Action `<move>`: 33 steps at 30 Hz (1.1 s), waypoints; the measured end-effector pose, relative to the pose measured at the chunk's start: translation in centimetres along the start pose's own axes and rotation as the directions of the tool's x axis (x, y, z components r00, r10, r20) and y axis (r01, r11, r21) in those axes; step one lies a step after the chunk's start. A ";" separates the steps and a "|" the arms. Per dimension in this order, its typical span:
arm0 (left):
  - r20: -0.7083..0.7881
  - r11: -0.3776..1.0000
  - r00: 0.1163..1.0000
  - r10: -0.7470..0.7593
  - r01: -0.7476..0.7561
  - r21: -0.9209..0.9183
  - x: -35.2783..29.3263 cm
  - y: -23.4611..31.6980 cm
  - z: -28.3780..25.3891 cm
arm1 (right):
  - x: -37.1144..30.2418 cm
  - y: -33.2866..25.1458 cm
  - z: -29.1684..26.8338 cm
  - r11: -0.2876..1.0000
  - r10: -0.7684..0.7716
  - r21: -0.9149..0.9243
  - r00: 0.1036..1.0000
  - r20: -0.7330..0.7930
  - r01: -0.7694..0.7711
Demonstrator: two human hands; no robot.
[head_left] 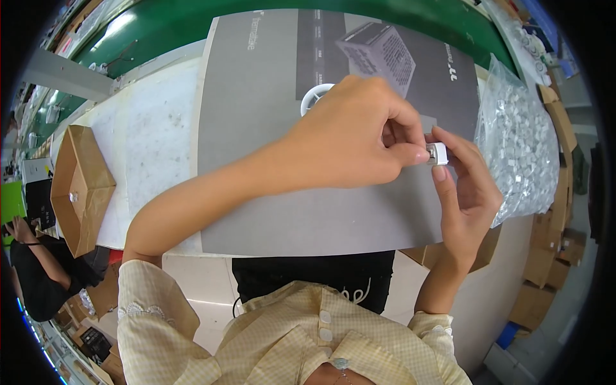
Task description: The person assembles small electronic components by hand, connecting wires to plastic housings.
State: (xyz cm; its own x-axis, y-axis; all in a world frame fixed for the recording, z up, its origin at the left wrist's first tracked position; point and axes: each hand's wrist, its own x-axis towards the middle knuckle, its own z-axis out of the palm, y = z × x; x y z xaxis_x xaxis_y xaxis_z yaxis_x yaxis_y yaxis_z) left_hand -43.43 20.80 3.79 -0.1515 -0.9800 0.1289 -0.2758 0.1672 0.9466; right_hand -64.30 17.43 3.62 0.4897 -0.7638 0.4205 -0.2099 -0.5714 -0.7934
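A small white plastic block with a metallic part (439,154) is held up between my two hands over the grey printed sheet. My right hand (471,189) grips its side between thumb and index finger. From the left, my left hand (359,138) reaches across the sheet, its thumb and index finger pinched at the block's metallic end. Whether those fingertips also hold a tiny separate part cannot be made out. Behind my left hand a round white ring (313,97) with spokes lies on the sheet, partly hidden.
A transparent bag (520,147) full of small white pieces stands at the right. On the left is an open brown cardboard tray (83,189) with a tiny piece inside. The grey sheet (276,224) covers much of the white table. Another person (48,269) sits at far left.
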 end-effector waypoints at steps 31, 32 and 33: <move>0.059 0.864 0.969 0.240 -0.241 0.442 -1.2 -0.8 -0.1 | -0.5 0.0 0.2 0.922 -0.105 -0.368 0.992 0.072 0.124; 0.097 0.645 0.936 0.338 -0.305 0.701 -1.3 -1.2 -0.4 | -0.6 0.0 0.1 0.921 -0.104 -0.370 0.992 0.065 0.121; 0.104 0.642 0.934 0.341 -0.312 0.700 -1.3 -1.6 -0.5 | -0.8 0.0 0.0 0.912 -0.072 -0.399 0.994 0.078 0.097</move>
State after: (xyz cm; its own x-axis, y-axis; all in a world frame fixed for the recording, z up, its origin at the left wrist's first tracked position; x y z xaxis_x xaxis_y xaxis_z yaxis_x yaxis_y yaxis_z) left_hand -42.33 21.74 2.30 -0.3345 -0.8473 0.4124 -0.7942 0.4891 0.3605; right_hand -64.66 18.06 3.30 0.5677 -0.6950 0.4413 -0.4812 -0.7151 -0.5071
